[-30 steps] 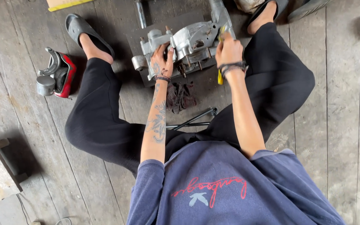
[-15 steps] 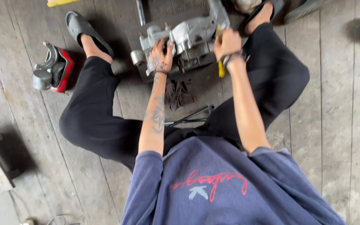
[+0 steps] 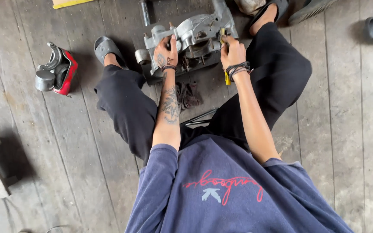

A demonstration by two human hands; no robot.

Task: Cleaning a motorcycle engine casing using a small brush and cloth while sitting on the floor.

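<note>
A grey metal engine casing (image 3: pixel 191 36) lies on the wooden plank floor (image 3: pixel 57 129) between the seated person's spread legs. The left hand (image 3: pixel 166 54) presses flat on the casing's left side, its grip released, fingers spread. The right hand (image 3: pixel 232 51) is clenched around a yellow-handled tool (image 3: pixel 226 77) at the casing's right edge. A red-and-grey engine part (image 3: pixel 57 71) sits well apart to the left.
</note>
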